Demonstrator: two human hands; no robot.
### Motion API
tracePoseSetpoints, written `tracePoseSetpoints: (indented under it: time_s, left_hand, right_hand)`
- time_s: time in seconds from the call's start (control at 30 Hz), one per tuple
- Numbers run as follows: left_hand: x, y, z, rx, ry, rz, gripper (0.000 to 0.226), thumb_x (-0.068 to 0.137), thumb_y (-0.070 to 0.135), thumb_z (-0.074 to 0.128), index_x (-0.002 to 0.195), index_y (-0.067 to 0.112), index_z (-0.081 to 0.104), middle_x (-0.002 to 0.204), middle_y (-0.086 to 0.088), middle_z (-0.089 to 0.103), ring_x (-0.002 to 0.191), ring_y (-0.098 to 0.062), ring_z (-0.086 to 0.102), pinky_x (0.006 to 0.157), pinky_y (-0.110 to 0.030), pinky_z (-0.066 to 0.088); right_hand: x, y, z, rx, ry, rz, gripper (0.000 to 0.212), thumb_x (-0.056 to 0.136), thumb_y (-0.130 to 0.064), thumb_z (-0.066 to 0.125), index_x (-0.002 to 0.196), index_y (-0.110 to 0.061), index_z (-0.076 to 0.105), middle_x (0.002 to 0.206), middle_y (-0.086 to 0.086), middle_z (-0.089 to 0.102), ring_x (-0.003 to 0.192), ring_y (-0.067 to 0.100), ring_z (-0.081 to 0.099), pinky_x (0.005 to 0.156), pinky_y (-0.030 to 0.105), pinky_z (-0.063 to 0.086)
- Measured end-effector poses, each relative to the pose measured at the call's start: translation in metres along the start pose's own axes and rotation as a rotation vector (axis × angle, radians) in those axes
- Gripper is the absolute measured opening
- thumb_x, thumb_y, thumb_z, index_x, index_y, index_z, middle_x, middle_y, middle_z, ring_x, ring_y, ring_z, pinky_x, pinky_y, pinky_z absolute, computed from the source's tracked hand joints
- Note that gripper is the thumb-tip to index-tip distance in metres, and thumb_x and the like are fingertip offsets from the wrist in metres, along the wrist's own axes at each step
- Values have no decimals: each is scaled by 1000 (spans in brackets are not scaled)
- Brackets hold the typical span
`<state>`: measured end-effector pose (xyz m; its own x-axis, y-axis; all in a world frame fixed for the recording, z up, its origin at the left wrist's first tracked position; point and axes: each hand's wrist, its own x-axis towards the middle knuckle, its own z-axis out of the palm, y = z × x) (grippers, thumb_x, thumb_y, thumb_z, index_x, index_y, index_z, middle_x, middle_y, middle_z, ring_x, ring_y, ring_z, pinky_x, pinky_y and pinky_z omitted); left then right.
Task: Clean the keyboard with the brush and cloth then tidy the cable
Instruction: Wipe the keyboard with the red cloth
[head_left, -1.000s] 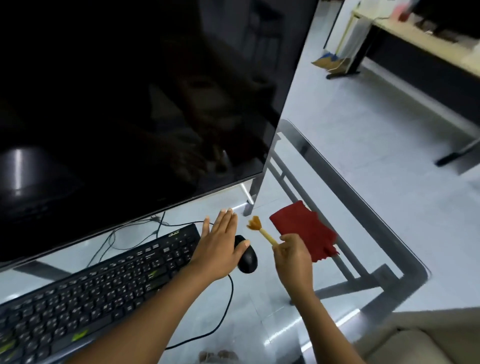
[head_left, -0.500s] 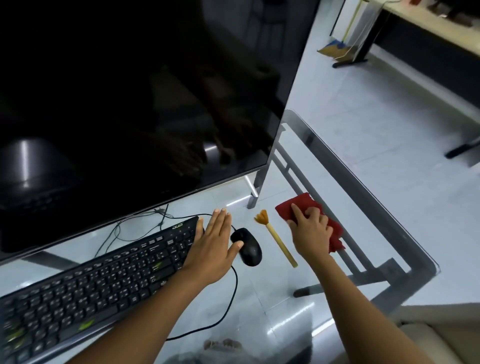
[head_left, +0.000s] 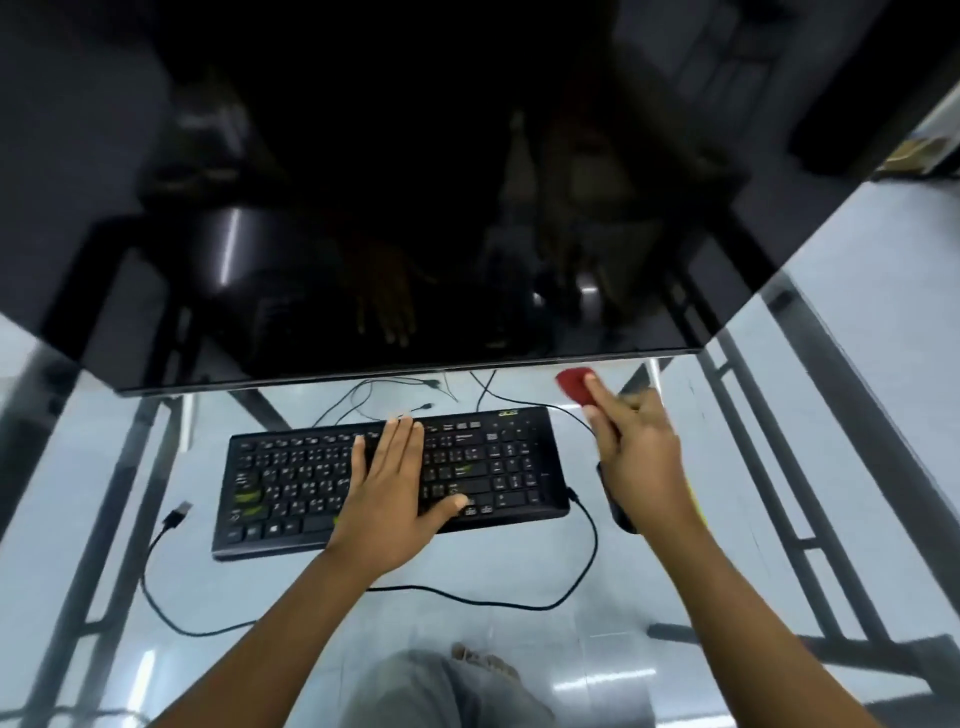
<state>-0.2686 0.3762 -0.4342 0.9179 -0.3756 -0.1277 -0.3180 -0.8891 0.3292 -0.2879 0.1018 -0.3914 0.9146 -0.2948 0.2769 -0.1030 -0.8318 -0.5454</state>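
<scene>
Head view shows the left hand lying flat on the keyboard, fingers straight and close together, the thumb out to the side near the lower keys. The right hand is lifted just beside the keyboard's right end and pinches the red cloth between thumb and fingers; the cloth is bunched small and sticks out past the fingertips, near the lower edge of the monitor.

I judge that the wiping step is about to begin. To do it well, the left hand should press the keyboard firmly so that it does not slide on the glass desk, and the cloth should be opened a little wider before it passes along the key rows. The brush is not clearly seen here. The cable lies loose in front of the keyboard, its plug free at the left, not yet tidied.
</scene>
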Motion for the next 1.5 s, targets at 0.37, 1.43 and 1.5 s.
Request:
tracePoseSetpoints:
  time_s: [0.37,1.43,1.5]
  left_hand:
    - [0,-24,-3,70,-80,-80,136,56,94,39,152,12,-11,160,-3,-21,144,-17,-26,118,-50,-12]
    - [-2,-28,4,165,-41,-50,139,50,101,13,153,9,-4,161,-4,-11,146,-18,-21,117,-48,-11]
    - [-2,-28,4,166,-36,-46,140,49,102,10,153,9,-3,162,-5,-9,146,-19,-19,118,-48,-10]
  right_hand:
    - [-51,-65,107,-247,-190,-341,44,84,-23,74,126,-31,65,85,0,49,74,21,51,68,35,37]
    - [-27,-50,99,-233,-253,-459,41,87,-18,65,127,-30,63,92,0,54,85,22,51,74,37,45]
    - [-15,-42,96,-212,-153,-155,35,95,-26,51,127,-30,63,101,0,51,94,23,46,83,41,46]
